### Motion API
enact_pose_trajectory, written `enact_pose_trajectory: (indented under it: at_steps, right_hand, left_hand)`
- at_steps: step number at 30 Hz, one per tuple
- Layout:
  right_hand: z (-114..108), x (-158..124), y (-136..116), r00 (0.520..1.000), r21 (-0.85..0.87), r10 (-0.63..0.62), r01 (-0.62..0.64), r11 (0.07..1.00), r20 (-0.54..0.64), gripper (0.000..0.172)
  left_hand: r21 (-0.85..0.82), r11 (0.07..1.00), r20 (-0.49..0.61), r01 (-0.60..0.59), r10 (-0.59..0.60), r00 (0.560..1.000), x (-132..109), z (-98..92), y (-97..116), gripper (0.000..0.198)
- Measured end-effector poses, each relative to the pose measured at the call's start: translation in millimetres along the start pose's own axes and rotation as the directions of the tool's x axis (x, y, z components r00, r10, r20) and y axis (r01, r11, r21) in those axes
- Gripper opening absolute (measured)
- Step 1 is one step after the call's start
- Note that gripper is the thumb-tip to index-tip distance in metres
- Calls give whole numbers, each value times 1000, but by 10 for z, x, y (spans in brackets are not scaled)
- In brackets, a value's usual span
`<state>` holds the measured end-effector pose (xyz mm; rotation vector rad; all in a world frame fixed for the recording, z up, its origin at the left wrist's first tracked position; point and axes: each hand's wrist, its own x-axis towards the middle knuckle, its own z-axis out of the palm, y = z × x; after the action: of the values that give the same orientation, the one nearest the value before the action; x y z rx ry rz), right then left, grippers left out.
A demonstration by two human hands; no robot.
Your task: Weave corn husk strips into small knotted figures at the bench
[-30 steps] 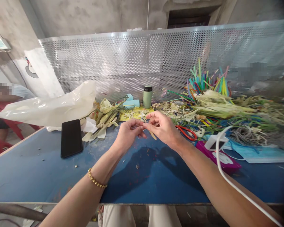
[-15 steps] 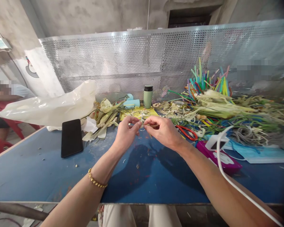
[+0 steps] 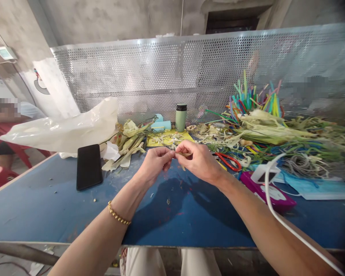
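Note:
Above the blue table, my left hand (image 3: 156,161) and my right hand (image 3: 197,159) meet at the fingertips. A thin, pale tan strip of dried husk (image 3: 185,155) shows within the curl of my right hand, and its end pokes out below the fingers. The left thumb and forefinger are pinched together against the right fingertips; what lies between them is too small to make out. Just beyond the hands is a yellow sheet (image 3: 153,141) scattered with pale scraps. Bundled husks (image 3: 127,147) lie to the left of it.
A black phone (image 3: 89,167) and a plastic bag (image 3: 66,132) lie at left. Behind the hands stands a green bottle (image 3: 181,118). Red-handled scissors (image 3: 232,164), a husk pile (image 3: 267,124), a purple device (image 3: 271,193) and a white cable (image 3: 266,188) occupy the right.
My left hand has turned and dropped slightly, and its fingertips have closed up against the right ones. The view has shifted a little.

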<state>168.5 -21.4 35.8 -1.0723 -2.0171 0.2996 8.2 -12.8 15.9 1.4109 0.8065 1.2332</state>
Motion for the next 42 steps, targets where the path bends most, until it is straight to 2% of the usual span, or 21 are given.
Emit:
enact_pose_trajectory:
  at_steps: [7, 17, 19, 22, 24, 25, 27, 29, 33, 35, 39, 42]
  right_hand:
    - [24, 9, 11, 998, 4, 18, -18, 1000, -60, 5]
    - [18, 16, 18, 994, 34, 42, -39, 999, -102, 3]
    - [8, 19, 26, 995, 25, 40, -38, 999, -96, 3]
    - [-5, 15, 39, 1000, -24, 9, -9, 1000, -6, 1]
    - [-10, 7, 45, 997, -30, -15, 17, 999, 73, 2]
    - [-12, 4, 48, 995, -14, -17, 18, 1000, 95, 2]
    - [-12, 1, 60, 995, 36, 7, -11, 999, 103, 4]
    - [-8, 7, 81, 995, 76, 46, -53, 996, 91, 12]
    - [11, 30, 132, 992, 135, 80, -94, 986, 102, 21]
    - [18, 40, 148, 988, 225, 125, -142, 964, 91, 26]
    - [16, 53, 127, 947, 438, 303, -317, 841, 103, 43]
    - [12, 48, 80, 922, 500, 351, -384, 776, 164, 40]
  left_hand:
    - [-36, 998, -97, -44, 41, 994, -13, 48, -17, 25]
    - [-49, 998, -91, -31, 27, 995, -19, 56, -26, 26]
    - [21, 1000, -91, -9, 11, 996, -4, 38, -22, 24]
    - [224, 970, -152, -93, 129, 980, 25, 8, 2, 16]
    - [308, 938, -85, -159, 194, 977, 30, 3, 24, 18]
    - [307, 937, -15, -165, 178, 984, 26, 6, 32, 23]
    - [252, 961, 96, -116, 94, 991, 6, 19, 39, 32]
    - [184, 982, 119, -51, 29, 992, -14, 30, 31, 33]
    - [114, 993, 77, 6, -15, 997, -12, 12, -2, 32]
    - [76, 997, 35, 7, -9, 999, 6, -8, -7, 29]
    - [-118, 993, -33, -12, 8, 999, 25, -22, 22, 24]
    - [-219, 975, -16, -26, 23, 1000, 16, -3, 39, 23]
